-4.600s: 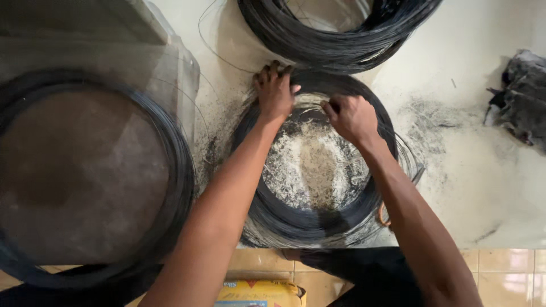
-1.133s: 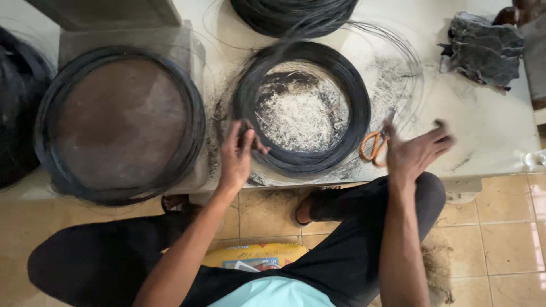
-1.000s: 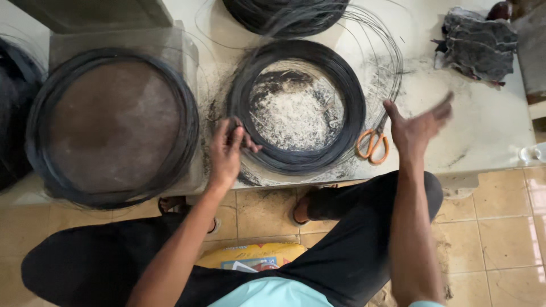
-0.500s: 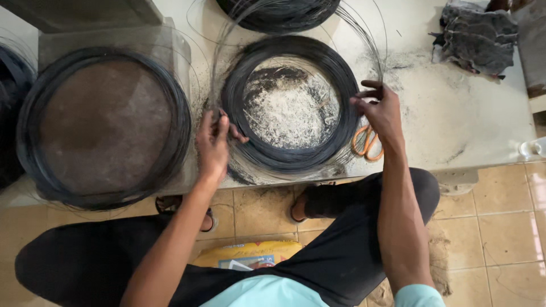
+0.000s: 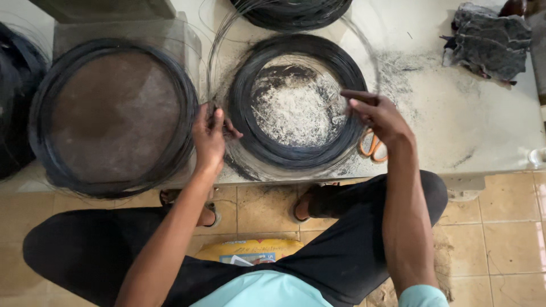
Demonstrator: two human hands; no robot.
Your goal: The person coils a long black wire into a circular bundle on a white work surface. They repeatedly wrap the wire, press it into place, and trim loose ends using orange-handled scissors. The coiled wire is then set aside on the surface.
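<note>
At the wire coil (image 5: 296, 105), right hand (image 5: 380, 116) now higher, left hand (image 5: 209, 136) unmoved

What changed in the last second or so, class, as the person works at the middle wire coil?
The right hand swung in from open air beside the scissors to the right side of the middle coil and pinched thin wire strands. The left hand stayed gripping strands at the coil's left edge. Coils, scissors and rag stayed put.
</note>
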